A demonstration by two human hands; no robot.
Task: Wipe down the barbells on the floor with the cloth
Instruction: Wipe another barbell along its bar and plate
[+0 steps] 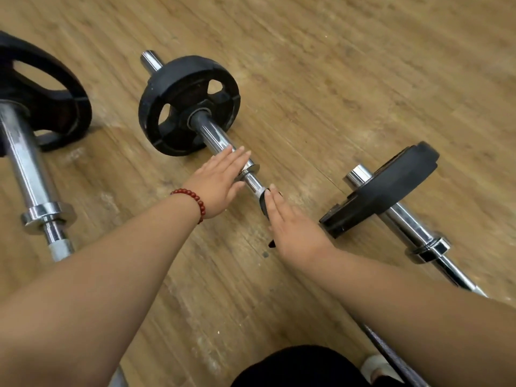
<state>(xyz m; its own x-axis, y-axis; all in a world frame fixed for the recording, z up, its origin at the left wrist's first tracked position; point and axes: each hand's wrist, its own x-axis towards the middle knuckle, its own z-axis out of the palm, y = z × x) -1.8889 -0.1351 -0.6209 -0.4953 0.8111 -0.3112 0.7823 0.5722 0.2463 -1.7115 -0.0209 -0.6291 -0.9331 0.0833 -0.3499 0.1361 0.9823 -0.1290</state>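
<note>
The middle chrome barbell (215, 135) runs far-left to near-right. The flat-fingered left hand (220, 181) rests at its collar, and the flat right hand (296, 230) presses the black cloth (264, 203) nearer.

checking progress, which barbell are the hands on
The middle barbell: the left hand touches its shaft, the right hand presses a dark cloth there. The left barbell and right barbell lie untouched.

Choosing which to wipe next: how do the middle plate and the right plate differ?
The middle plate faces the camera, showing grip holes and hub; the right plate shows mostly its rim. The middle plate stands upright; the right plate looks tilted. The left hand and right hand lie along the middle plate's bar, none on the right plate's. Both plates are black, on chrome bars.
</note>
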